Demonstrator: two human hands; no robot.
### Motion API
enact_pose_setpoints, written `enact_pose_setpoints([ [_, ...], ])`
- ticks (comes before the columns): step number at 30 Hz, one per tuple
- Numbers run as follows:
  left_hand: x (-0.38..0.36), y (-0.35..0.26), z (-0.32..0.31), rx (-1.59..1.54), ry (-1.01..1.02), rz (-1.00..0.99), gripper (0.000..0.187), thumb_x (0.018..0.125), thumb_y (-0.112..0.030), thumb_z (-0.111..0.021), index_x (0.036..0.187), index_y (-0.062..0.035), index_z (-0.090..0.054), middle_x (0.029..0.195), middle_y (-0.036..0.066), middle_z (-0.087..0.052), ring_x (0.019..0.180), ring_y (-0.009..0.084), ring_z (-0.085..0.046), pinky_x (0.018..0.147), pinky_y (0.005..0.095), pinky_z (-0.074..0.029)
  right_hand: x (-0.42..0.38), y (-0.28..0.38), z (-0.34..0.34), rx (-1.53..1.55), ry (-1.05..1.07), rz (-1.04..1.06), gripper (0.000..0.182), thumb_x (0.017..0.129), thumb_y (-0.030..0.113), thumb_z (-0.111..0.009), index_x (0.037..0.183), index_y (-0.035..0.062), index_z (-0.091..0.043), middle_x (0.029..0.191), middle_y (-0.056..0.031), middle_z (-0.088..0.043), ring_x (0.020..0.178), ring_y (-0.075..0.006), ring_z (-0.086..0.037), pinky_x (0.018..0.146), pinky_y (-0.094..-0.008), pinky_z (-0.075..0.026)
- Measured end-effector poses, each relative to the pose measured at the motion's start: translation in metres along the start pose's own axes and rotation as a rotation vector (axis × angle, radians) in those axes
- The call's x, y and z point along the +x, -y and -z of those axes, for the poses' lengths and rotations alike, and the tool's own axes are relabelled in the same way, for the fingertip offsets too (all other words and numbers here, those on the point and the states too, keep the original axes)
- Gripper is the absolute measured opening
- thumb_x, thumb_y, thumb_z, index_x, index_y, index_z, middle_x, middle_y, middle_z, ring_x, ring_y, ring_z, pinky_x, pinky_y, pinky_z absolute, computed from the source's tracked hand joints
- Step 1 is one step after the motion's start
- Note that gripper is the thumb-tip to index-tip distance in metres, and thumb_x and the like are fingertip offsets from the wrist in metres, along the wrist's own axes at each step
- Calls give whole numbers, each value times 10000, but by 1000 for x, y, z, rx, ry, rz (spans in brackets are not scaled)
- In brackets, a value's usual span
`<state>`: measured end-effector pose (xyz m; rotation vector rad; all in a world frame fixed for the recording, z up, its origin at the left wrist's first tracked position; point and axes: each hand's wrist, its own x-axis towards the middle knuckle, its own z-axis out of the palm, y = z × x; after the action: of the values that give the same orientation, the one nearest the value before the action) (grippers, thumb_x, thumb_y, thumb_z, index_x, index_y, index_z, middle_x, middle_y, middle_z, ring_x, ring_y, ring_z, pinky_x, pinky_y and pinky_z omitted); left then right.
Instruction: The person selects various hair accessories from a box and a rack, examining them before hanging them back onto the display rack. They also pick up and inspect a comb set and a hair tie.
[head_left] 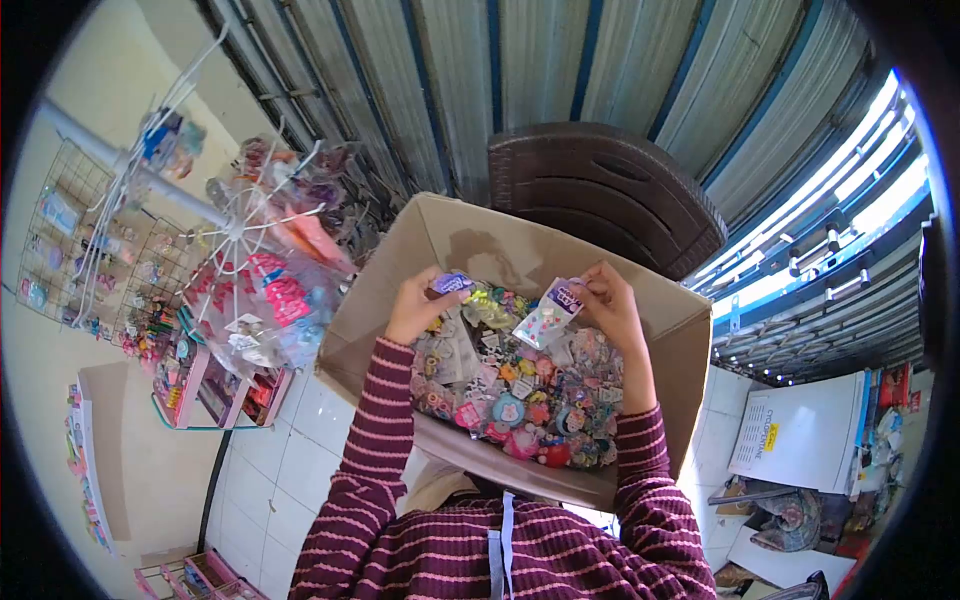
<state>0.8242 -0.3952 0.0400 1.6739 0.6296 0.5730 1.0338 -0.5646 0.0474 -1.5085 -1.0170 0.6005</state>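
While you stand over the open brown cardboard box (640,300), your left hand (420,305) is closed on a small clear packet with a purple header card (452,283) at the box's far left, and your right hand (610,305) pinches the top of a second clear packet with a purple-and-white header card (552,310), which hangs over the middle of the box. Both packets are lifted just above the heap of small colourful packaged trinkets (520,400) that fills the box.

To handle them well, keep your grip on the stiff header cards rather than on the soft film, so the contents stay flat and visible. Hold the two packets apart so that they do not tangle, and keep them over the box, so anything that slips drops back into the heap. Steady the box against your body; it sits tilted toward you.

As for writing, the header card in your right hand carries dark lettering, but it is too small to read. A white board (800,430) at the near right bears lines of text and a yellow tag, also illegible. To your left a white wire display rack (235,230) holds more hanging packets, with no readable labels.
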Motion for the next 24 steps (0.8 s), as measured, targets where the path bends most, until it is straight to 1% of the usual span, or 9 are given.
enact_pose_setpoints([
  [1, -9, -7, 6, -3, -9, -11, 162, 684, -112, -637, 764, -8, -543, 705, 1, -558, 591, 66, -504, 539, 199, -401, -2, 12, -6, 180, 9, -15, 119, 758, 66, -551, 801, 16, -452, 633, -50, -569, 553, -57, -519, 474, -174, -403],
  [3, -35, -30, 15, -388, -223, -40, 182, 695, -96, -623, 826, -8, -533, 735, 21, -570, 615, 77, -538, 528, 198, -424, -4, 40, -16, 177, 63, -38, 109, 776, 76, -535, 816, 29, -446, 636, -29, -554, 552, -47, -503, 462, -158, -387],
  [8, -101, -58, 60, -767, -402, -52, 150, 741, -20, -544, 884, -10, -503, 775, 39, -565, 632, 81, -555, 533, 186, -465, -4, 95, -57, 330, 119, -53, 133, 776, 107, -534, 822, 40, -429, 687, -44, -562, 585, -67, -526, 479, -169, -409],
  [9, -115, -51, 75, -818, -359, -108, 151, 744, -6, -533, 891, -5, -498, 781, 35, -561, 628, 85, -551, 534, 202, -472, -1, 104, -67, 361, 145, -53, 136, 774, 108, -536, 818, 40, -426, 691, -44, -563, 590, -72, -533, 478, -175, -418],
  [11, -143, -61, 90, -808, -538, -98, 132, 749, 4, -522, 879, -3, -497, 772, 29, -556, 625, 82, -540, 520, 205, -453, 0, 127, -89, 455, 189, -16, 130, 773, 102, -533, 808, 43, -423, 690, -49, -566, 581, -73, -538, 461, -185, -429],
  [12, -157, -52, 103, -826, -531, -175, 88, 778, -19, -479, 861, 10, -474, 755, 60, -555, 627, 117, -570, 546, 241, -504, 1, 134, -100, 455, 206, 29, 129, 773, 100, -532, 808, 43, -421, 684, -52, -566, 570, -73, -538, 448, -183, -426],
  [17, -229, -29, 155, -758, -718, -324, 94, 799, -79, -471, 876, -26, -481, 739, 35, -549, 608, 98, -527, 483, 211, -425, -1, 177, -159, 477, 307, 169, 131, 773, 85, -532, 809, 33, -416, 666, -58, -567, 533, -75, -534, 411, -174, -417],
  [19, -253, -35, 167, -752, -830, -312, 117, 765, -36, -518, 879, -24, -493, 693, 5, -516, 538, 77, -488, 471, 199, -402, -1, 188, -186, 488, 288, 228, 130, 773, 78, -532, 816, 31, -419, 669, -62, -568, 536, -79, -537, 404, -176, -417],
  [24, -300, -10, 198, -719, -981, -353, 113, 766, -28, -513, 876, -22, -487, 731, 28, -546, 562, 78, -513, 474, 189, -408, -1, 220, -243, 449, 304, 361, 153, 768, 63, -534, 872, 23, -429, 674, -67, -573, 562, -96, -551, 440, -189, -437],
])
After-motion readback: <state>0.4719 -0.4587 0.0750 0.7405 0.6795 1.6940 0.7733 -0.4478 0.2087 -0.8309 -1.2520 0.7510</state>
